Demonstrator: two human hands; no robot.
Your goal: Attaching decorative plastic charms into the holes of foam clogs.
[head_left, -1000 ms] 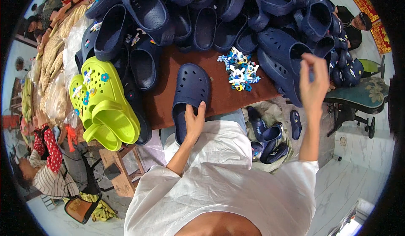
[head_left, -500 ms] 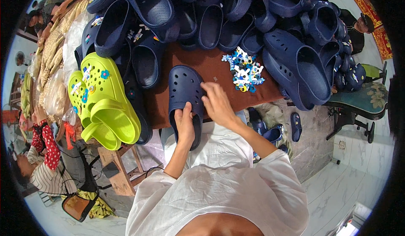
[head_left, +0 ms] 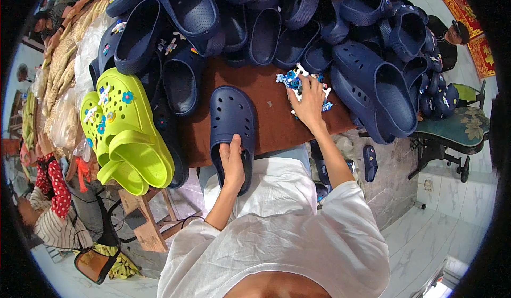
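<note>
A navy blue clog (head_left: 230, 112) with round holes in its toe lies on the near edge of the brown table, toe pointing away from me. My left hand (head_left: 232, 162) is closed on it, with the fingers at the foot opening and the thumb hidden from view. No charm shows in its holes. To the right, my right hand (head_left: 308, 101) rests on a small heap of white, blue and yellow shoe charms (head_left: 290, 77). Its fingers are apart and the fingertips are among the charms; whether any charm is between them is hidden.
Many navy clogs (head_left: 194, 10) are piled along the far side and right of the brown table (head_left: 271, 130). Lime green clogs with charms (head_left: 125, 117) lie at the left. A green office chair (head_left: 452, 125) stands right; other people sit at the left and far right.
My right hand has moved from beside the clog, away and to the right, onto the charm heap. My left hand still holds the clog in about the same place.
</note>
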